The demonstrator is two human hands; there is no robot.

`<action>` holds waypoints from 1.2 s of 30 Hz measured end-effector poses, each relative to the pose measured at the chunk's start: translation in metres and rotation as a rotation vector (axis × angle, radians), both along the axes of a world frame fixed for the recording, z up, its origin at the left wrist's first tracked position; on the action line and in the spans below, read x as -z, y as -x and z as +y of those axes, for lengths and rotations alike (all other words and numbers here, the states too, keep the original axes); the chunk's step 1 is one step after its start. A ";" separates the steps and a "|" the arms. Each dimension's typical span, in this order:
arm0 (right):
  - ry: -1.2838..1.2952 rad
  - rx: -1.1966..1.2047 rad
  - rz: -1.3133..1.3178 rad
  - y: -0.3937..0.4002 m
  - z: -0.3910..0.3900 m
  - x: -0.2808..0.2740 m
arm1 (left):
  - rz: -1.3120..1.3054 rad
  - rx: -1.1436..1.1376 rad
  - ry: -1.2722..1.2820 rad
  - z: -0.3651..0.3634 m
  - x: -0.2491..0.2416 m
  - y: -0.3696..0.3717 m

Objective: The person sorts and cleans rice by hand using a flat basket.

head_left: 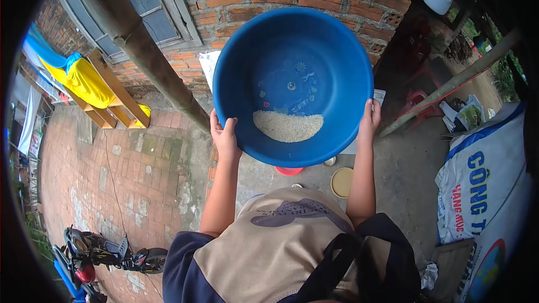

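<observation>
A large round blue basin (292, 39) is held up in front of my body, tilted so that its inside faces me. White grains, like rice (288, 127), lie in a crescent at the lower part of its inside. My left hand (225, 134) grips the rim at the lower left, thumb on the near side of the rim. At the right edge, my right hand (369, 119) is closed on the rim, its fingers partly behind the basin.
A brick wall (236, 0) rises behind the basin, with a bamboo pole (135, 39) at left. Below are a red container (289, 171) and a round tan lid or tray (342, 183). Large printed sacks (477, 179) stand at right, a motorbike (112, 252) at lower left.
</observation>
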State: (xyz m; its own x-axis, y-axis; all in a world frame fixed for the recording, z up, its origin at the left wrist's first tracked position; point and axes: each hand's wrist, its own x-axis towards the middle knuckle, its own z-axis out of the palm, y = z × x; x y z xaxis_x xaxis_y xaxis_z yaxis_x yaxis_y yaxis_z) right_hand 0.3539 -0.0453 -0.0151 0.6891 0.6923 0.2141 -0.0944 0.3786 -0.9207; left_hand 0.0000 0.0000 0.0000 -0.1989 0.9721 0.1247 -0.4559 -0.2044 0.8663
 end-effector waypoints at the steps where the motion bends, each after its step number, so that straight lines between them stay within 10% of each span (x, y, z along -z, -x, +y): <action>1: 0.076 0.002 0.002 0.008 -0.013 -0.003 | 0.002 0.010 0.065 -0.007 0.000 0.007; 7: -0.083 0.043 -0.099 -0.022 -0.015 -0.010 | -0.112 -0.041 -0.006 -0.014 0.016 -0.040; 17: 0.092 -0.149 0.149 -0.088 -0.007 0.043 | -0.170 0.626 0.820 0.014 0.125 -0.069; 22: 0.409 -0.416 0.373 -0.108 -0.002 0.093 | -0.207 0.414 0.896 -0.013 0.176 -0.081; 36: 1.151 -0.429 0.836 -0.025 0.064 0.300 | 0.012 -0.321 0.296 0.034 0.055 -0.008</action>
